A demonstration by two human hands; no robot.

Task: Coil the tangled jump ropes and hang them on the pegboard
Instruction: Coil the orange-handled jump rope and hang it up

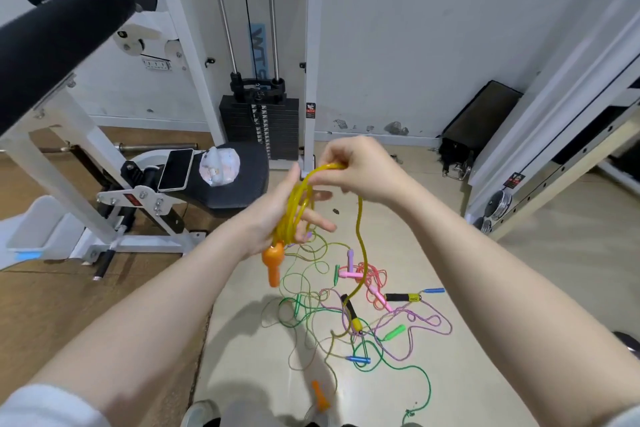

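- Below, on floor (485, 253): tangle (349, 319) of ropes.
- Left hand (277, 215): fingers straight, spread, yellow rope (300, 204) looped around them, orange handle (273, 264) dangling beneath.
- Right hand (356, 170): curled, pinching rope's top loop.

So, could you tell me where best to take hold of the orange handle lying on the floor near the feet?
Probably round the narrow neck of the orange handle, coming from above: it lies flat, clear of the tangle, with only its thin cord nearby.
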